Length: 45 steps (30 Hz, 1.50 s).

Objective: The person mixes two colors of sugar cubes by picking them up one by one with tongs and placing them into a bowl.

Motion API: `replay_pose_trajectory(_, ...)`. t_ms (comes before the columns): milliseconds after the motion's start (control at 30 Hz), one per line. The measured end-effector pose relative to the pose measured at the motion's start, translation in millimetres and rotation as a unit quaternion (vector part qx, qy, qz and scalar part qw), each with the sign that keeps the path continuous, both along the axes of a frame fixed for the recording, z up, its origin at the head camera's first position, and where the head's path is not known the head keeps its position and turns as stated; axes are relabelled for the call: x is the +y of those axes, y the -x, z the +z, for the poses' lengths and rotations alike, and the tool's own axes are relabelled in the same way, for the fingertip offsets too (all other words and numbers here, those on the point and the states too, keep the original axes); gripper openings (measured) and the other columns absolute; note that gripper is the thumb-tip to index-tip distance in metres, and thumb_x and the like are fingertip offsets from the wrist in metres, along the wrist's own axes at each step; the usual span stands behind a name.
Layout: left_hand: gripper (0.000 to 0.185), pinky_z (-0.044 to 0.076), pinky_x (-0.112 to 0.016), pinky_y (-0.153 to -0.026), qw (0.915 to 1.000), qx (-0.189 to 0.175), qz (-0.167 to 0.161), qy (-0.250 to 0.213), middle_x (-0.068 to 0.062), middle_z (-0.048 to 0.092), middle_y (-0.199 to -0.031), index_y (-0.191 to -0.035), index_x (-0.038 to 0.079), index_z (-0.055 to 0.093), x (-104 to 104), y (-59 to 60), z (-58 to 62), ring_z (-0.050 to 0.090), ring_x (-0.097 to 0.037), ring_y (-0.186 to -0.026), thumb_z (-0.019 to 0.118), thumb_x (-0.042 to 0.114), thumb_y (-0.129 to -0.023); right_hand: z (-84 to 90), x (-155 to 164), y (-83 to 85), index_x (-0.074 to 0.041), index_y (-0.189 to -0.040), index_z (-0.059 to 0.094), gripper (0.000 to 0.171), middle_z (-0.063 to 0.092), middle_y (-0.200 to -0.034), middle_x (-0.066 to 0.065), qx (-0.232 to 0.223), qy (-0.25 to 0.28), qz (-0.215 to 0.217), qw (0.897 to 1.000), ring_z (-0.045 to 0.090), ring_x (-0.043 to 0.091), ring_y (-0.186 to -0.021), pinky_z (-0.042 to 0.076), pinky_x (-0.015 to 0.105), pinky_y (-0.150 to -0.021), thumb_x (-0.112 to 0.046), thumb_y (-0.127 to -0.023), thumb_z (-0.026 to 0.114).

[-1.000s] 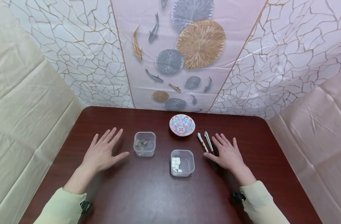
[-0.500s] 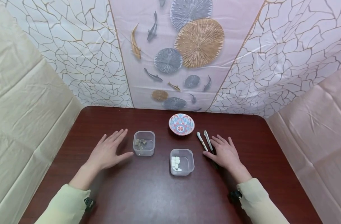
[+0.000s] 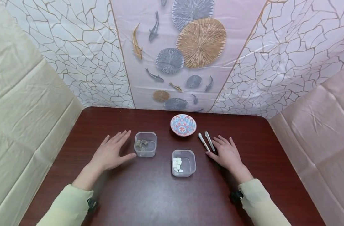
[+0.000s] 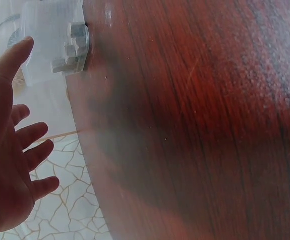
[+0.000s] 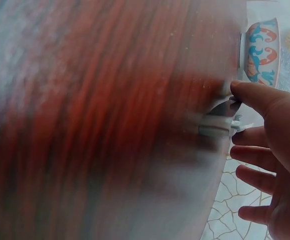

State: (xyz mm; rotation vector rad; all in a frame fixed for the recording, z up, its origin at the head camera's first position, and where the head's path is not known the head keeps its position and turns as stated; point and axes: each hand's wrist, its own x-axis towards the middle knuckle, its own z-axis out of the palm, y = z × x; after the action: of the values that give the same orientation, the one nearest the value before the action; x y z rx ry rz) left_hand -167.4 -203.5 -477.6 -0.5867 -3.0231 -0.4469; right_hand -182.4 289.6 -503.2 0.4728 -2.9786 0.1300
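A dark red-brown wooden bench [image 3: 160,194] carries everything, backed by a printed plastic sheet with fish and round fan shapes [image 3: 186,50]. The left hand [image 3: 111,153] lies flat with fingers straight and spread, holding nothing; its thumb tip is just beside the clear square plastic tub of brown cubes [image 3: 145,144], which sits to its right. The right hand [image 3: 226,153] is likewise flat and released, fingers straight, its fingertips touching or nearly touching the near end of the white-tipped metal tongs [image 3: 207,142]; whether there is contact cannot be told. The tongs lie just left of and beyond that hand, their long axis running away from the person and leaning slightly left, tips toward the small round bowl with a red and blue pattern [image 3: 183,125]. The right hand is much the nearer to them. Between the hands, nearer the person, stands a second clear square plastic tub holding white cubes [image 3: 184,163].
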Motion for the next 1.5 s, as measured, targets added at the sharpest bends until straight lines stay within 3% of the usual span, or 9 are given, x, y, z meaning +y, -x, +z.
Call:
replay_pose_trajectory(333, 0.101, 0.025, -0.069, -0.125, 1.0000, -0.007, -0.001, -0.003, -0.017, 0.043, -0.167, -0.168, 0.011, 0.035, 1.9, -0.3, -2.2, 0.040, -0.040, -0.154, 0.069, 0.069, -0.092, -3.7, -0.6, 2.9, 0.002, -0.124, 0.075, 0.058, 0.067, -0.141, 0.021, 0.024, 0.016, 0.007, 1.000, 0.053, 0.040, -0.143, 0.032, 0.068, -0.121, -0.045, -0.090, 0.083)
replay_pose_trajectory(700, 0.101, 0.026, -0.069, -0.125, 0.9996, -0.014, -0.010, -0.024, -0.015, 0.043, -0.168, -0.168, 0.009, 0.035, 8.0, 1.3, -2.3, 0.041, -0.039, -0.154, 0.072, 0.065, -0.092, -5.9, -0.6, 4.9, 0.000, -0.103, 0.078, 0.042, 0.071, -0.135, 0.019, 0.047, 0.022, 0.015, 0.999, 0.058, 0.040, -0.137, 0.036, 0.066, -0.119, -0.039, -0.088, 0.085)
replay_pose_trajectory(1133, 0.098, 0.033, -0.065, -0.123, 0.9921, -0.040, -0.035, -0.113, -0.022, 0.047, -0.163, -0.166, 0.007, 0.037, 12.5, 9.1, -7.7, 0.047, -0.043, -0.149, 0.080, 0.053, -0.091, -7.5, 2.1, 1.9, -0.001, -0.103, 0.077, 0.032, 0.069, -0.138, 0.019, 0.036, 0.037, 0.017, 0.999, 0.057, 0.041, -0.138, 0.034, 0.068, -0.120, -0.029, -0.089, 0.082)
replay_pose_trajectory(1500, 0.097, 0.037, -0.064, -0.121, 0.9878, -0.072, -0.020, -0.137, -0.019, 0.045, -0.165, -0.169, 0.016, 0.033, 14.6, 10.8, -9.4, 0.047, -0.045, -0.148, 0.080, 0.054, -0.093, -6.2, 6.5, 0.3, -0.002, -0.107, 0.076, 0.031, 0.068, -0.141, 0.019, 0.037, 0.064, 0.024, 0.997, 0.058, 0.041, -0.137, 0.036, 0.068, -0.119, -0.026, -0.088, 0.081)
